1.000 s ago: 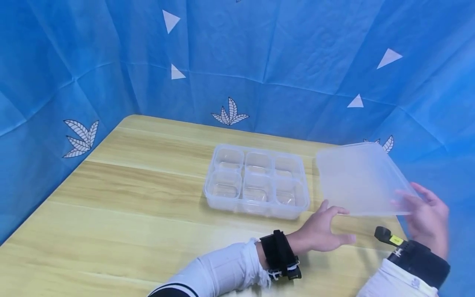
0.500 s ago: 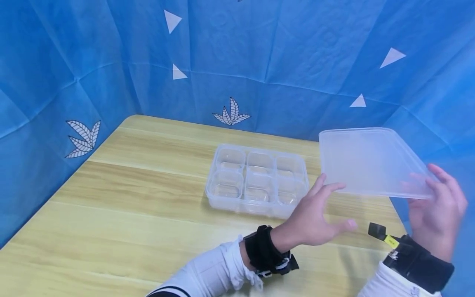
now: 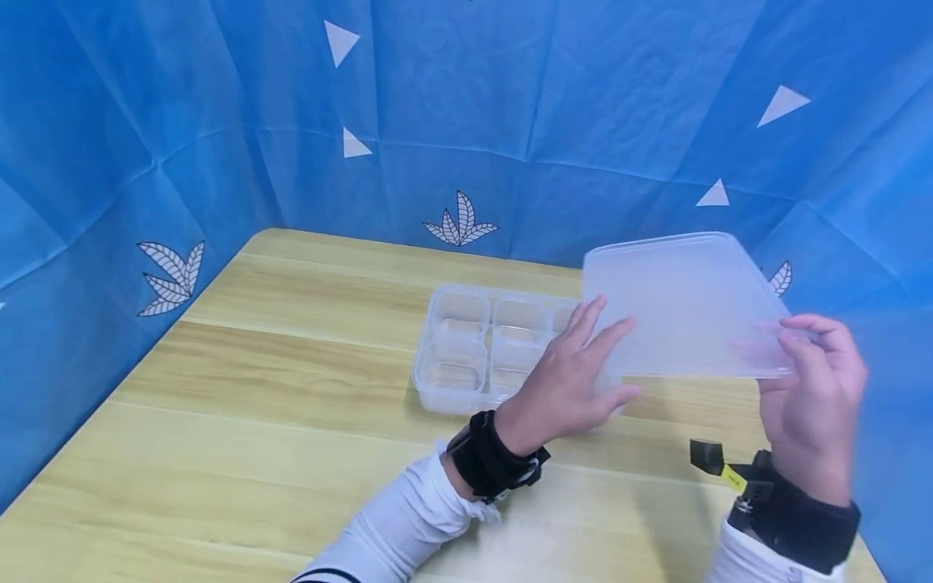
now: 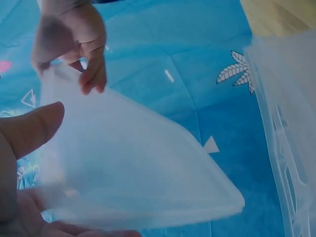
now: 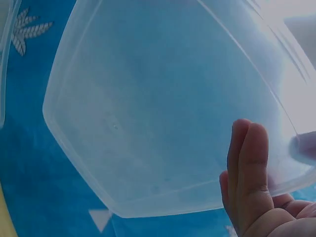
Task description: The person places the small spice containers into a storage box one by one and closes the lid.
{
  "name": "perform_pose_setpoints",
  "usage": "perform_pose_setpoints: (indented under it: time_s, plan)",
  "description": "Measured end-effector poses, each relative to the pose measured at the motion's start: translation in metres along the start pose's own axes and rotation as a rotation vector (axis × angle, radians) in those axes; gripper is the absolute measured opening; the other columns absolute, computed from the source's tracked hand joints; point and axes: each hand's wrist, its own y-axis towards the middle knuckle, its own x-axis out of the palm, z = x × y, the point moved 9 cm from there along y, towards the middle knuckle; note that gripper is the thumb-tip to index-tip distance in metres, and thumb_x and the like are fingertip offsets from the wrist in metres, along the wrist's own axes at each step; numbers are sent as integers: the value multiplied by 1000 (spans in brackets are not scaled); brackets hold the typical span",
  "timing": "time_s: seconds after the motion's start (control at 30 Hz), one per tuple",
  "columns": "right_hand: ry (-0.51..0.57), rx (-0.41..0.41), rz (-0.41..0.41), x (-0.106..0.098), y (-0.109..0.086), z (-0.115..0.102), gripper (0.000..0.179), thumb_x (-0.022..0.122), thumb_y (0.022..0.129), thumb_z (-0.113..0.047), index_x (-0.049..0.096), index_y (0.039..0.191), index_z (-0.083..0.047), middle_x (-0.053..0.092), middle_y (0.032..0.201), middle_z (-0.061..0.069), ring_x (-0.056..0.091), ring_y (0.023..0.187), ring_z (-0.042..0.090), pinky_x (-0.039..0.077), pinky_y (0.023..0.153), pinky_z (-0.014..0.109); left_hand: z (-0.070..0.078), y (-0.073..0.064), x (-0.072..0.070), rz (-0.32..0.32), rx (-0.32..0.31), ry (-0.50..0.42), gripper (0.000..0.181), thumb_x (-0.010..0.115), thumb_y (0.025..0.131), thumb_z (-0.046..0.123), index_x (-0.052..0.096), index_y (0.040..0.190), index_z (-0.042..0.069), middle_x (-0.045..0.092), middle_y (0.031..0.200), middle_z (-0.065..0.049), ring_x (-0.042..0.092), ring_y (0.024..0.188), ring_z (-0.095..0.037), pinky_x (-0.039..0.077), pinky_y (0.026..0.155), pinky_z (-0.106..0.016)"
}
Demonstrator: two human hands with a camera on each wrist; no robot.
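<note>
A frosted, see-through plastic lid [image 3: 678, 308] is held tilted above the table at the right. My right hand [image 3: 820, 397] grips it at the near right corner, some fingers showing through the plastic. At the lid's left edge, my left hand [image 3: 564, 376] has its fingers stretched out, fingertips overlapping the plastic. In the left wrist view, the left thumb [image 4: 37, 128] stands apart from the lid [image 4: 133, 163]. Partly behind the left hand sits a clear plastic container [image 3: 448, 397] with several compartments. Its right part is hidden by the hand and lid.
The container stands on a wood-grain table [image 3: 255, 453]. A blue curtain [image 3: 437, 97] with white triangles and leaf prints hangs behind and along both sides. Black straps with small cameras are on both wrists.
The right hand has raised the lid from near the table, then shifted it left toward the container. The left hand has moved up and left along with it, now overlapping the container.
</note>
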Motion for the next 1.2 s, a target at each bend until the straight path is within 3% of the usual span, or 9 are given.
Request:
perform_pose_setpoints:
  time_s: [0.17, 0.3, 0.43, 0.57, 0.63, 0.77, 0.9, 1.03, 1.2]
  plan:
    - [10, -13, -49, 17, -5, 10, 11, 39, 93, 17, 49, 95, 14, 63, 86, 29, 67, 71, 38, 58, 69, 43, -1, -4, -8, 41, 128, 100, 53, 66, 94, 24, 49, 143, 12, 42, 147, -18, 35, 138, -34, 30, 111, -49]
    - [-81, -48, -89, 29, -12, 14, 6, 46, 93, 14, 50, 96, 12, 63, 89, 25, 68, 72, 34, 58, 72, 39, -3, -9, -6, 17, 179, 216, 46, 57, 99, 19, 49, 144, 16, 50, 141, -15, 44, 132, -32, 29, 111, -50]
    - [-204, -80, -126, 40, -15, 16, 5, 50, 96, 5, 52, 99, 8, 61, 93, 20, 66, 82, 28, 58, 74, 34, -5, -12, -9, 78, 226, 264, 43, 51, 98, 3, 57, 137, 17, 58, 132, -15, 53, 124, -32, 37, 105, -54]
    - [-258, -72, -130, 49, -15, 20, 20, 53, 98, -7, 53, 110, 9, 58, 103, 21, 63, 94, 28, 57, 80, 33, -9, -12, -22, 198, 244, 183, 50, 49, 90, -12, 64, 129, 14, 63, 126, -13, 57, 120, -27, 38, 103, -57]
    - [-220, -61, -147, 53, -16, 23, 29, 52, 99, -10, 50, 119, 11, 54, 114, 26, 60, 103, 31, 55, 85, 34, -10, -13, -28, 244, 262, 145, 49, 48, 89, -15, 66, 126, 12, 64, 124, -11, 58, 119, -25, 38, 103, -55]
    - [-228, -45, -172, 56, -18, 28, 40, 47, 101, -10, 39, 137, 7, 46, 131, 30, 57, 111, 32, 54, 88, 32, -11, -15, -42, 326, 311, 97, 44, 49, 88, -16, 68, 121, 8, 68, 117, -6, 60, 115, -18, 42, 103, -40]
    - [-452, 11, -116, 45, -13, 35, 48, 51, 100, -11, 34, 145, -1, 52, 124, 22, 62, 98, 23, 54, 82, 24, -16, -20, -52, 373, 326, 29, 39, 49, 90, -15, 69, 118, 3, 69, 114, -7, 61, 114, -15, 41, 102, -24]
    - [-706, 96, -86, 29, -5, 43, 57, 58, 98, -15, 33, 149, -10, 55, 118, 13, 63, 95, 16, 52, 80, 17, -26, -23, -59, 399, 265, -55, 40, 48, 88, -15, 68, 117, 2, 69, 113, -11, 63, 110, -17, 46, 95, -21]
    - [-808, 157, -103, 16, 3, 52, 64, 60, 97, -17, 28, 152, -14, 52, 121, 6, 62, 97, 11, 50, 80, 13, -33, -25, -67, 429, 212, -185, 35, 51, 90, -12, 66, 119, 0, 68, 114, -16, 65, 108, -22, 48, 91, -21]
